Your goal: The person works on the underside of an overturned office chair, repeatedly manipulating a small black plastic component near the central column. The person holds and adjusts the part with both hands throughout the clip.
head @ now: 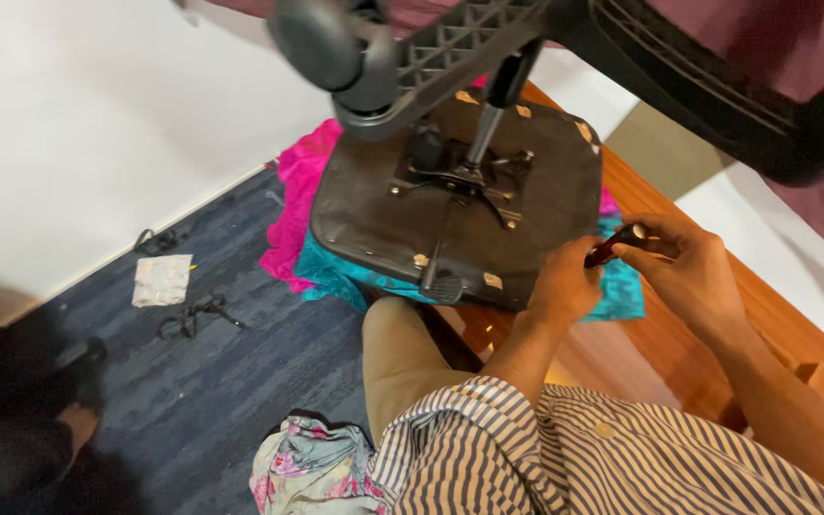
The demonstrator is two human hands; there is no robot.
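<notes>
A dark red tool (612,247) is being pinched between the left hand (565,283) and the right hand (693,272), just off the near right edge of the overturned chair seat (374,210). Open carpet (202,381) is lying left of the seat. The tool's tip is being hidden by fingers; the wheeled base (412,57) is being cut off above.

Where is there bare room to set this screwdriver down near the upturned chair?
Bare wood table top lies between the teal cloth and the striped sleeve. Open blue carpet spreads between the foil packet and the knee. It is crowded on the seat underside, around the mechanism plate, and under both hands.
</notes>
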